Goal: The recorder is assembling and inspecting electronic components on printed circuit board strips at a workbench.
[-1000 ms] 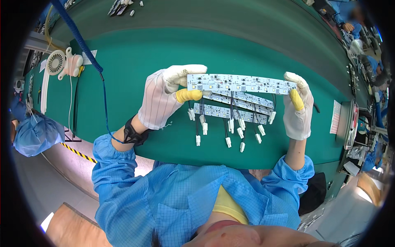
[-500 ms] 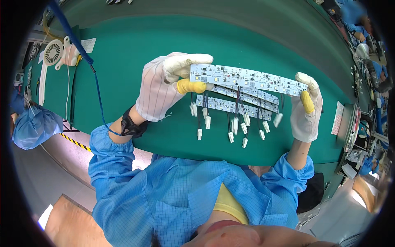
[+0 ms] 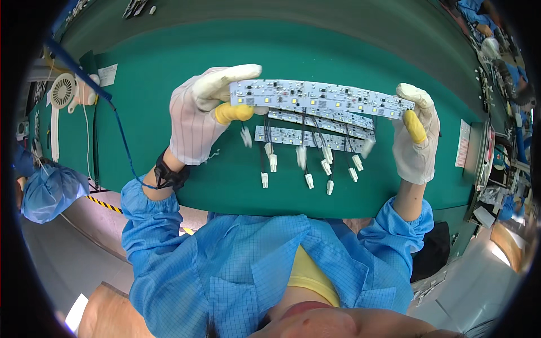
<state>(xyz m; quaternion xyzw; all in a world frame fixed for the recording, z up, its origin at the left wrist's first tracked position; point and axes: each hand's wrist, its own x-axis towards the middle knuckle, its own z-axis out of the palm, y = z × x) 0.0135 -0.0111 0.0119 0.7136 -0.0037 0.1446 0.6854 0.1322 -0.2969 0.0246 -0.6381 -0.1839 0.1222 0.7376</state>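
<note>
A long workbench covered in a green mat (image 3: pixel 315 45) runs across a busy assembly room. At its far left edge stand a small white desk fan (image 3: pixel 62 90) and a white paper slip (image 3: pixel 107 74), with a blue cord (image 3: pixel 121 143) trailing over the mat. Black-and-yellow hazard tape (image 3: pixel 104 204) marks the bench's front edge above a pale grey floor (image 3: pixel 67 265). A person in a blue cap (image 3: pixel 48 191) sits at the left. Cluttered equipment (image 3: pixel 496 169) lines the right side.

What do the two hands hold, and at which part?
A stack of long white circuit boards, pinched at its two ends: left hand at one, right hand at the other.
</note>
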